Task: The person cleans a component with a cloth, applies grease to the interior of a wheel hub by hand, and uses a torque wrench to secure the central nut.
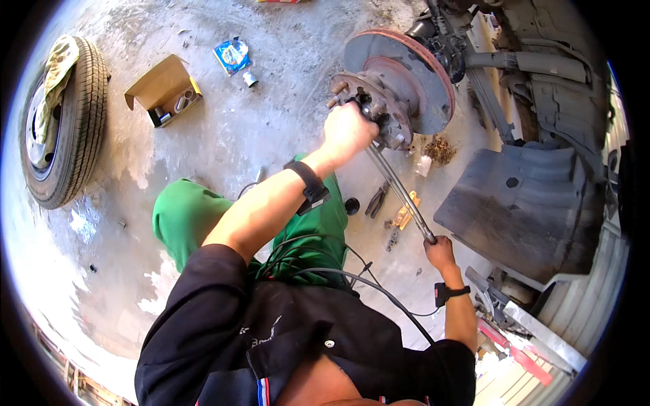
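Observation:
In the upper right a rusty brake disc [433, 84] stands on its axle, its wheel hub [396, 111] with studs facing me. My left hand [347, 130] is closed at the hub's centre, around the head of a long-handled socket wrench [401, 191]. The wrench's shiny shaft slants down to the right. At its far end my right hand [440, 253] is wrapped round the handle. My left fingers partly cover the wrench head, so how it sits on the hub is hidden.
Left: a tyre [81, 122] with a cloth [59, 74], and an open cardboard box [162, 95] with parts. A blue packet [232, 55] lies beyond. Pliers [377, 199] and a yellow packet [407, 210] lie below the hub. A dark panel [518, 203] flanks the right. Black cables [365, 279] cross my lap.

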A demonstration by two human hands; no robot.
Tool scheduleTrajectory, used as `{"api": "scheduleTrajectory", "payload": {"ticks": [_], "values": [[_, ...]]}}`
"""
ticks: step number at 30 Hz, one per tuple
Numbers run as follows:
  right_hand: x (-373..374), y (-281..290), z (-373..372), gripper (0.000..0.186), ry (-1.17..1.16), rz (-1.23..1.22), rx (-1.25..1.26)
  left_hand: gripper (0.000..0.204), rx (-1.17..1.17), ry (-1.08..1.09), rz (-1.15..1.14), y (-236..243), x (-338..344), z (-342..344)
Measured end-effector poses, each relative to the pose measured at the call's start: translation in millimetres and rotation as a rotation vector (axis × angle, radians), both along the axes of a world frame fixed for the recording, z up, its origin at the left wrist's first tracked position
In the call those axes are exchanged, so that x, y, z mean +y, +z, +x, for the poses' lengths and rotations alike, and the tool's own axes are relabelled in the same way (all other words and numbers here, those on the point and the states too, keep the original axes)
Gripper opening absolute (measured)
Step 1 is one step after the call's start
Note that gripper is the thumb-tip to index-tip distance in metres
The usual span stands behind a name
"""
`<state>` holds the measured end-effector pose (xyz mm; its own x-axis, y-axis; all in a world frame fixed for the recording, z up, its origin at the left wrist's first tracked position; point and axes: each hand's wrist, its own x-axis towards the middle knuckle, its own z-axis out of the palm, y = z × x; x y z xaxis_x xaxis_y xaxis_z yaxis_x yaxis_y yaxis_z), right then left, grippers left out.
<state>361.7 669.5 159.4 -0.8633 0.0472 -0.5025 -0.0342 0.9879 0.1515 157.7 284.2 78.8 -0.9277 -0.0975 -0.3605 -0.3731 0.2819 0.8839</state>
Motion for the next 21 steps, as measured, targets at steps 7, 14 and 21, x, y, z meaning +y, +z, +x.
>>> {"api": "scheduleTrajectory", "payload": {"ticks": [7,14,21], "values": [[7.8,9.4,-1.0,0.030,0.133,0.093,-0.182,0.031,0.002,0.039,0.013,0.2,-9.7,0.0],[19.0,15.7,-1.6,0.028,0.218,0.097,-0.153,0.029,0.010,0.043,0.087,1.0,-4.4,6.5],[-69.4,101.2,-32.0,0.027,0.218,0.168,-0.055,0.031,0.004,0.108,0.219,-13.7,-20.4,-2.0]]}}
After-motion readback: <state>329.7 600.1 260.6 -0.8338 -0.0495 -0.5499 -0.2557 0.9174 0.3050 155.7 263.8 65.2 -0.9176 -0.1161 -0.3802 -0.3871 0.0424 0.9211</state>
